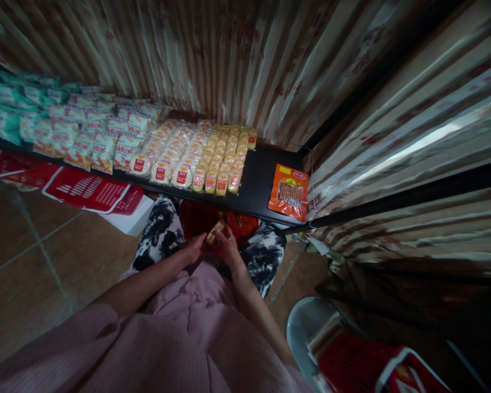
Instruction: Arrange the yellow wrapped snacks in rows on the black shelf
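Low over my lap, my right hand grips a small golden-brown snack in a clear wrapper. My left hand meets the lower left end of the same snack, its fingers drawn together. Just beyond both hands, between my knees, is a red container or bag with packets in it, partly hidden by the shelf and my hands. On the black shelf above stand rows of yellow wrapped cakes and rows of white round wrapped cakes.
White-and-blue snack bags and green bags fill the shelf's left. An orange packet lies at its right end. Red baskets sit below left. A pale stool holds a red basket. Curtains hang behind.
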`<state>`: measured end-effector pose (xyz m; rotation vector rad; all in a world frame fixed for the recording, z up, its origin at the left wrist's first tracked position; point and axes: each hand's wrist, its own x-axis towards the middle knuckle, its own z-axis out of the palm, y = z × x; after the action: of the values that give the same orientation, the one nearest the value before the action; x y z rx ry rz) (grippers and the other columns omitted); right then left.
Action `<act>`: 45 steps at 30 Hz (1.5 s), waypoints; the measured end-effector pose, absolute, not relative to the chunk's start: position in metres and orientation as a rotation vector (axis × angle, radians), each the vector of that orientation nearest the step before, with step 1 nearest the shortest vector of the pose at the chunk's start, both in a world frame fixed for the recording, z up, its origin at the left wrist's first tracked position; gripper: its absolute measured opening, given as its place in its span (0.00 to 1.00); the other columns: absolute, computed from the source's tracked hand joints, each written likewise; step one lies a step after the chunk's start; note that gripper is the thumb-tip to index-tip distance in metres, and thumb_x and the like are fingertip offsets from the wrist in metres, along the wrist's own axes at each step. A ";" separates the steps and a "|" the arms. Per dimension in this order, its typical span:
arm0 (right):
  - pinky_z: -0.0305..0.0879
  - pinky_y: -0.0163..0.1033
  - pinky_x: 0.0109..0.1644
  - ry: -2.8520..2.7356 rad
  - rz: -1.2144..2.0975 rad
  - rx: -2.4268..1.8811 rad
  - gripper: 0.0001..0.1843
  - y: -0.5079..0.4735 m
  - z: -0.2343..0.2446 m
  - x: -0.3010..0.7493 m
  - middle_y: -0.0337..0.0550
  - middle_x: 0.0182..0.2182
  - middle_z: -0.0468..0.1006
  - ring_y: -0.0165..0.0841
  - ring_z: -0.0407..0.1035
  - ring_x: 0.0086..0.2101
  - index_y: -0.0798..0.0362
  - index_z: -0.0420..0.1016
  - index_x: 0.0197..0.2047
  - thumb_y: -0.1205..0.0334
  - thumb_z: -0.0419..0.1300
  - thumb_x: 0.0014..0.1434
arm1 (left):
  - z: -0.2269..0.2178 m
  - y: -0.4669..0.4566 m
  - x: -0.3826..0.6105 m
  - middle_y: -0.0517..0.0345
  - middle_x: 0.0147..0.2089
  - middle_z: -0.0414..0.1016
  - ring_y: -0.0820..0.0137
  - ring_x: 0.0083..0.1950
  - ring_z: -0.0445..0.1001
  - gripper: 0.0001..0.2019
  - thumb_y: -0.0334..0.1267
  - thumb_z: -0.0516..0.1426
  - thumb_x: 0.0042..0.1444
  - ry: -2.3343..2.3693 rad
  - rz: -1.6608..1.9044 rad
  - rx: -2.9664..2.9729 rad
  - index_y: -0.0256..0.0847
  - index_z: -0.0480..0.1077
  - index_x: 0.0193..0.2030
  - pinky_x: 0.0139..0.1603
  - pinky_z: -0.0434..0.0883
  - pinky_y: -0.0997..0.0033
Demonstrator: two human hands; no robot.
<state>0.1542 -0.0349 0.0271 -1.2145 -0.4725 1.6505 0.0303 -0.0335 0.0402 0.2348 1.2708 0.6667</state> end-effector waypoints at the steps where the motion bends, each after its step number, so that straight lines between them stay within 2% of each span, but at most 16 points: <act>1: 0.65 0.30 0.28 -0.466 1.611 -1.232 0.35 -0.033 0.025 0.154 0.35 0.33 0.75 0.25 0.68 0.26 0.48 0.66 0.52 0.51 0.69 0.40 | 0.041 -0.032 0.030 0.55 0.26 0.74 0.72 0.24 0.72 0.11 0.41 0.53 0.57 1.341 0.695 0.256 0.35 0.72 0.32 0.25 0.70 0.75; 7: 0.70 0.35 0.37 -0.494 1.492 -1.362 0.38 -0.031 0.024 0.154 0.42 0.38 0.76 0.32 0.71 0.34 0.51 0.66 0.53 0.48 0.69 0.40 | 0.051 -0.028 0.029 0.58 0.34 0.76 0.73 0.33 0.73 0.06 0.35 0.56 0.53 1.364 0.812 0.553 0.39 0.73 0.36 0.28 0.69 0.79; 10: 0.69 0.35 0.38 -0.562 1.475 -1.371 0.35 -0.035 0.026 0.153 0.41 0.38 0.75 0.31 0.70 0.35 0.52 0.68 0.52 0.47 0.68 0.42 | 0.052 -0.032 0.031 0.58 0.34 0.76 0.73 0.33 0.73 0.06 0.33 0.58 0.51 1.354 0.790 0.617 0.39 0.72 0.37 0.29 0.69 0.80; 17: 0.62 0.31 0.28 -0.584 1.509 -1.410 0.30 -0.038 0.022 0.154 0.34 0.25 0.72 0.26 0.63 0.23 0.51 0.71 0.49 0.44 0.64 0.45 | 0.049 -0.037 0.029 0.57 0.33 0.75 0.74 0.30 0.73 0.08 0.36 0.61 0.49 1.420 0.770 0.581 0.38 0.72 0.37 0.26 0.67 0.80; 21: 0.59 0.31 0.25 -0.577 1.509 -1.430 0.26 -0.037 0.022 0.154 0.34 0.28 0.74 0.25 0.61 0.21 0.50 0.72 0.47 0.49 0.64 0.44 | 0.050 -0.031 0.024 0.57 0.33 0.75 0.75 0.24 0.71 0.08 0.34 0.58 0.51 1.463 0.770 0.554 0.39 0.71 0.40 0.23 0.66 0.78; 23: 0.59 0.32 0.25 -0.592 1.517 -1.435 0.25 -0.038 0.024 0.155 0.35 0.31 0.75 0.24 0.61 0.21 0.49 0.73 0.46 0.52 0.64 0.44 | 0.051 -0.028 0.022 0.58 0.33 0.75 0.75 0.25 0.71 0.08 0.33 0.56 0.52 1.498 0.784 0.556 0.39 0.71 0.40 0.22 0.65 0.78; 25: 0.58 0.31 0.24 -0.597 1.534 -1.436 0.23 -0.039 0.025 0.155 0.33 0.30 0.74 0.24 0.61 0.20 0.49 0.73 0.45 0.54 0.63 0.44 | 0.052 -0.023 0.021 0.58 0.32 0.74 0.74 0.27 0.71 0.08 0.33 0.57 0.51 1.528 0.802 0.572 0.39 0.72 0.39 0.21 0.63 0.80; 30: 0.57 0.31 0.23 -0.591 1.580 -1.414 0.15 -0.044 0.020 0.155 0.32 0.23 0.71 0.25 0.61 0.19 0.50 0.73 0.33 0.50 0.62 0.44 | 0.058 -0.013 0.018 0.57 0.31 0.75 0.74 0.28 0.70 0.07 0.37 0.59 0.49 1.490 0.803 0.574 0.39 0.75 0.35 0.20 0.59 0.82; 34: 0.61 0.32 0.27 -0.608 1.591 -1.426 0.14 -0.046 0.011 0.154 0.37 0.28 0.75 0.30 0.67 0.27 0.51 0.75 0.31 0.49 0.62 0.46 | 0.059 -0.012 0.015 0.57 0.31 0.76 0.75 0.27 0.70 0.06 0.36 0.58 0.48 1.446 0.797 0.570 0.38 0.75 0.30 0.19 0.57 0.82; 39: 0.66 0.34 0.41 -0.746 1.489 -1.406 0.16 -0.050 0.018 0.156 0.38 0.35 0.78 0.33 0.70 0.37 0.50 0.76 0.37 0.50 0.62 0.48 | 0.057 -0.015 0.017 0.57 0.29 0.76 0.78 0.21 0.69 0.05 0.36 0.58 0.49 1.467 0.759 0.513 0.37 0.72 0.30 0.16 0.54 0.82; 43: 0.67 0.37 0.45 -0.889 1.533 -1.302 0.22 -0.054 0.032 0.155 0.42 0.37 0.79 0.35 0.72 0.40 0.51 0.76 0.39 0.42 0.55 0.56 | 0.060 -0.011 0.019 0.60 0.22 0.72 0.79 0.16 0.66 0.06 0.36 0.56 0.53 1.525 0.725 0.441 0.35 0.69 0.29 0.14 0.52 0.81; 45: 0.68 0.39 0.46 -0.950 1.556 -1.268 0.23 -0.055 0.036 0.153 0.43 0.39 0.79 0.36 0.73 0.40 0.51 0.75 0.43 0.42 0.56 0.55 | 0.064 -0.008 0.019 0.61 0.20 0.70 0.78 0.15 0.66 0.07 0.36 0.55 0.55 1.539 0.716 0.411 0.35 0.69 0.30 0.14 0.52 0.81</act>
<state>0.1528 -0.0552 0.0360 -1.2676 -0.9504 1.5558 0.0192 -0.0077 0.0644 0.4110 1.5388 0.7159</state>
